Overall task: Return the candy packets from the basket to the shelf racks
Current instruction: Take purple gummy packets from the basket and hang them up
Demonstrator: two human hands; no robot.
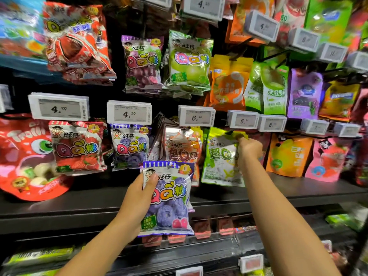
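Head view: left hand [137,194] grips a blueberry candy packet [169,198] by its left edge, thumb curled over the front near the top corner, remaining fingers behind the bag. Packet held upright in front of the shelf ledge [298,194], below the hanging blueberry packets [130,146] of the same print and apart from them. Right hand [249,151] pinches the upper right corner of a green lemonade packet [221,156] that hangs on its peg [229,133]; fingertips hidden behind the bag's top edge. Between the two hands hangs an orange-silver packet [181,148], partly overlapped by the held bag. Strawberry packets [76,148] hang left of the blueberry row. Price tags [129,114] sit above each peg and overhang the packet tops.
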